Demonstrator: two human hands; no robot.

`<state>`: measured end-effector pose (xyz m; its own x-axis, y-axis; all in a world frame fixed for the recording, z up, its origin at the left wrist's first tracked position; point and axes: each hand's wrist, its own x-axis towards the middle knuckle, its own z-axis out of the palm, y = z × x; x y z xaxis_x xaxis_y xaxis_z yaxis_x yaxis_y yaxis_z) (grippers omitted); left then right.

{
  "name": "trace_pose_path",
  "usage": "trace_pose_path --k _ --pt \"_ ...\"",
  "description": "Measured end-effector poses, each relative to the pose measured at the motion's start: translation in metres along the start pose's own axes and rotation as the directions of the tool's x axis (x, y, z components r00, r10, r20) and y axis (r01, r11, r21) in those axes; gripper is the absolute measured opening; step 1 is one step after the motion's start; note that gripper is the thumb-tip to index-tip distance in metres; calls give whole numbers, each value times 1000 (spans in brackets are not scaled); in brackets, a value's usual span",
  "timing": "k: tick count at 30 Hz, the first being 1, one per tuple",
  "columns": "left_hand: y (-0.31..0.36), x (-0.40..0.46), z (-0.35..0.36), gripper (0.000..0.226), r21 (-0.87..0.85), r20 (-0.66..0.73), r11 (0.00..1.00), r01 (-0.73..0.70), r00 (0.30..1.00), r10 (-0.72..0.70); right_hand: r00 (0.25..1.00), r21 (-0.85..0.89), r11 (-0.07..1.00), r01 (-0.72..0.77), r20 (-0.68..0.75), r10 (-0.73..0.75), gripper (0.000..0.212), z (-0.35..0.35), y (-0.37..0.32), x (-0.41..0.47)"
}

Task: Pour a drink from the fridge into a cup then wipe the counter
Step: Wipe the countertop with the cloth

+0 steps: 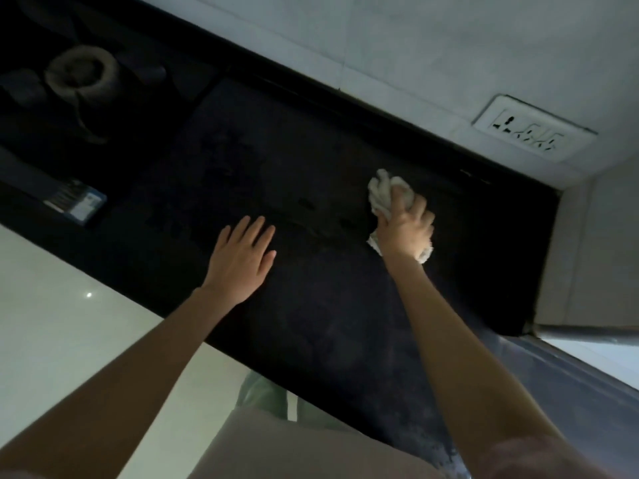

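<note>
Below the wall socket, right hand grip clutches a bunched cloth on the tabletop, its length running toward the wall; left hand lies flat, fingers spread wide.

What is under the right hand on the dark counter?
A crumpled white cloth, gripped by the right hand and pressed on the black stone counter. The cloth shows past the fingers and at the wrist; the counter beneath is covered, so any spill there cannot be seen.

Both bare arms reach forward; the left hand lies flat, fingers straight, while the right hand is fisted, knuckles up.
</note>
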<state>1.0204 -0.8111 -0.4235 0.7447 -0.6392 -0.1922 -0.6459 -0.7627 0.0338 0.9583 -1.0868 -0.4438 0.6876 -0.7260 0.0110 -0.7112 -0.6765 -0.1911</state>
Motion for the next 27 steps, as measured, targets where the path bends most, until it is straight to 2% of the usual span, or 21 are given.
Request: trace_pose_path --k 3,5,7,9,12,14,15,16,18,20,23,25,27 --pt "-24 6 1 53 19 53 1000 9 999 -10 973 77 970 230 -5 -231 63 13 -54 -41" --pt "-32 8 4 52 31 76 1000 -6 997 3 916 51 915 400 21 -401 69 20 -83 -67" --pt "-36 9 6 52 27 88 999 -28 996 25 876 46 878 477 51 -479 72 19 -88 -69" --pt "-39 9 7 52 9 98 998 -57 994 56 906 29 907 421 42 -422 69 15 -70 -45" --pt "-45 8 10 52 -17 94 995 -96 991 97 997 -35 998 61 44 -59 64 5 -24 -5" --pt "-48 7 11 52 -23 93 993 -118 988 120 988 -38 988 -148 37 150 62 2 -10 5" --pt "-49 7 12 52 -25 91 991 -130 987 132 981 -53 980 -190 23 191 60 3 -14 4" --pt "-50 7 12 52 -30 91 990 -139 986 141 982 -70 980 -186 13 187 58 5 -26 1" --pt "-52 7 13 52 -38 95 988 -150 984 153 996 -89 993 -78 25 81 58 14 -63 -12" --pt "-53 6 15 52 -25 94 986 -165 981 167 993 -59 993 102 72 -97 61 25 -109 -28" --pt "-54 7 16 53 -15 105 984 -179 978 180 937 11 941 337 87 -337 65 31 -149 -37" --pt "-55 8 16 53 -20 107 983 -184 977 185 925 7 929 371 85 -370 64 29 -136 -19" --pt "-55 8 15 53 -29 101 983 -183 977 185 963 -41 963 265 62 -262 69 24 -100 11"
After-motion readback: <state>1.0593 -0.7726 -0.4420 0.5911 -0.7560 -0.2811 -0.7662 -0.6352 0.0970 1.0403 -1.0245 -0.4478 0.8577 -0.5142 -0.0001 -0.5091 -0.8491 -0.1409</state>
